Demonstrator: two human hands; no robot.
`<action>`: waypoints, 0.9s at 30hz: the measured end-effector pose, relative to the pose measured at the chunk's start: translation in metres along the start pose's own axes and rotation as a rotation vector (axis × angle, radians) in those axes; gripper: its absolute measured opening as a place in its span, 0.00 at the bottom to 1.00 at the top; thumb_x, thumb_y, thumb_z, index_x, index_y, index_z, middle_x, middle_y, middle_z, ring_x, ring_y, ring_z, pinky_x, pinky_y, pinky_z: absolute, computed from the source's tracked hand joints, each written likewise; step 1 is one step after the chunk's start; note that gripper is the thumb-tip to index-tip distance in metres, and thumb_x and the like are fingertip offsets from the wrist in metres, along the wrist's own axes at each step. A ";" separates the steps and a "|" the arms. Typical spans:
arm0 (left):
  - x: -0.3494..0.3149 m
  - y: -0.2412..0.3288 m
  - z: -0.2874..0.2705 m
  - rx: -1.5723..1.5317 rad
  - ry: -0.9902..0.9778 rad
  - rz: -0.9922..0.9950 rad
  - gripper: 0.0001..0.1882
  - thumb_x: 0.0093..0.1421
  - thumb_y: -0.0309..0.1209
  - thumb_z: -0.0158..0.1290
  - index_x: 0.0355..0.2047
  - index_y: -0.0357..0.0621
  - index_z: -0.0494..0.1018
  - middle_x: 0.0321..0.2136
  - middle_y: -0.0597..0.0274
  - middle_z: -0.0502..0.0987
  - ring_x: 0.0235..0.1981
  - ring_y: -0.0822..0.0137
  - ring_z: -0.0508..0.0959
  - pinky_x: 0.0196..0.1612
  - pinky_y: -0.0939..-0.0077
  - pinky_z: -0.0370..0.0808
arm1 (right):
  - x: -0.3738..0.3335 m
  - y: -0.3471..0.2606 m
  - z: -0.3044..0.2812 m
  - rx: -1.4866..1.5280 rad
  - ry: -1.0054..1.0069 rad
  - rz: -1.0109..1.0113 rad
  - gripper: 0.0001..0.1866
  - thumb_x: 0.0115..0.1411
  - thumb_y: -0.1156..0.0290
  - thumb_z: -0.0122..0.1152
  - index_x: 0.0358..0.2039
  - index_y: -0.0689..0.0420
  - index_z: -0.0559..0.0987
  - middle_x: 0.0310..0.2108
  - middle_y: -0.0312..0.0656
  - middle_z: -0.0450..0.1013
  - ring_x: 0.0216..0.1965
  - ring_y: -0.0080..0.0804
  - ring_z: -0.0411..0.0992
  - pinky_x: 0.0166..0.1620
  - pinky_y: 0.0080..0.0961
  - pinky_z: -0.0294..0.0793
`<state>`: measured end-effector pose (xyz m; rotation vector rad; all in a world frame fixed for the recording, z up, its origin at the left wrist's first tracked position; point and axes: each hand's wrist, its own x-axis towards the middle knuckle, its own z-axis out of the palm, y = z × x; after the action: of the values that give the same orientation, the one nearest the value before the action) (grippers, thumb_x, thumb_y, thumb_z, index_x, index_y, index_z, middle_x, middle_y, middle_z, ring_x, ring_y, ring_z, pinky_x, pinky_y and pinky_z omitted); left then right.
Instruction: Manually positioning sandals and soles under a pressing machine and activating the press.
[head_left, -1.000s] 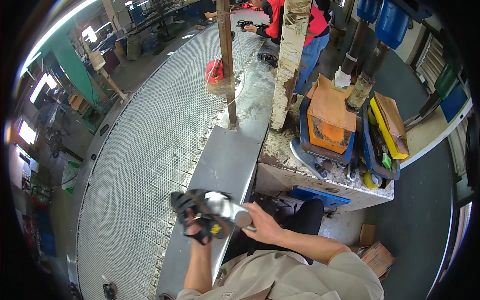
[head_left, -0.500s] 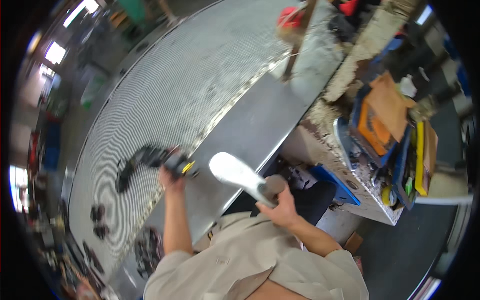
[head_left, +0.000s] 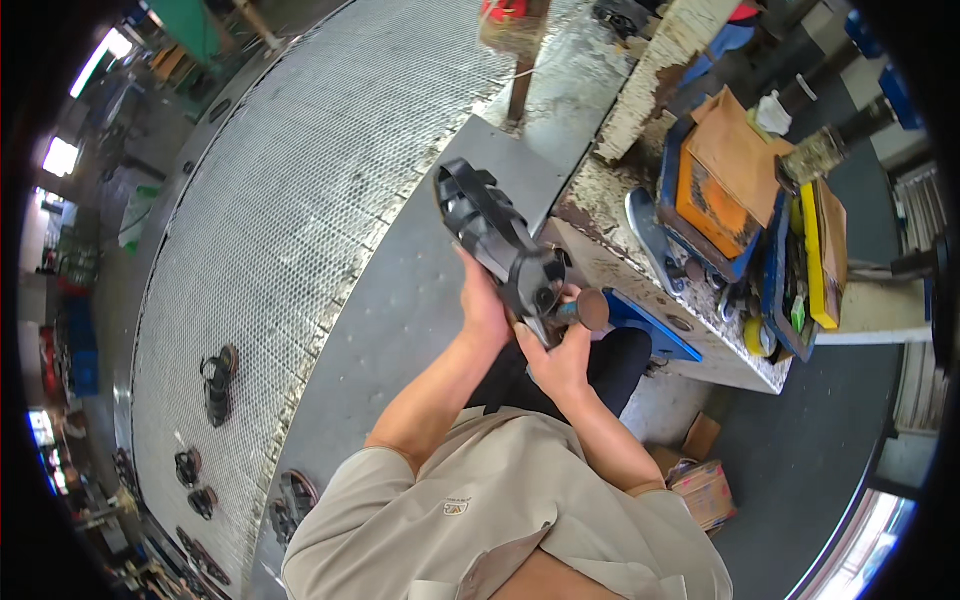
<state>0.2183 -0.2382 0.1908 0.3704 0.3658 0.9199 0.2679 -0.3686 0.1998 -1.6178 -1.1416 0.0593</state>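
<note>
Where a moment ago the hands were apart, the left hand [head_left: 487,305] is now gripping the black strappy sandal [head_left: 497,240] chest-high while right-hand fingers [head_left: 560,350] are wrapping a round-handled tool [head_left: 578,312] against its heel.

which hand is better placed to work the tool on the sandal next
Right, probably. The right hand already grips the brown-handled tool against the heel of the black sandal, while the left hand is occupied gripping and steadying the sandal.

sandal [head_left: 492,232]: black | box [head_left: 722,172]: orange | bracket [head_left: 640,322]: blue
</note>
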 end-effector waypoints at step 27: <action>0.129 0.062 -0.131 1.806 0.146 0.860 0.26 0.74 0.36 0.53 0.68 0.36 0.69 0.69 0.36 0.66 0.71 0.39 0.64 0.74 0.44 0.59 | 0.185 0.063 -0.149 -0.525 0.799 0.103 0.37 0.56 0.67 0.76 0.58 0.70 0.66 0.60 0.62 0.63 0.60 0.67 0.68 0.59 0.53 0.74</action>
<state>0.1867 -0.0780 0.0854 2.2462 1.1874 1.2184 0.4903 -0.3456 0.3024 -1.8816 -0.4577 -0.8105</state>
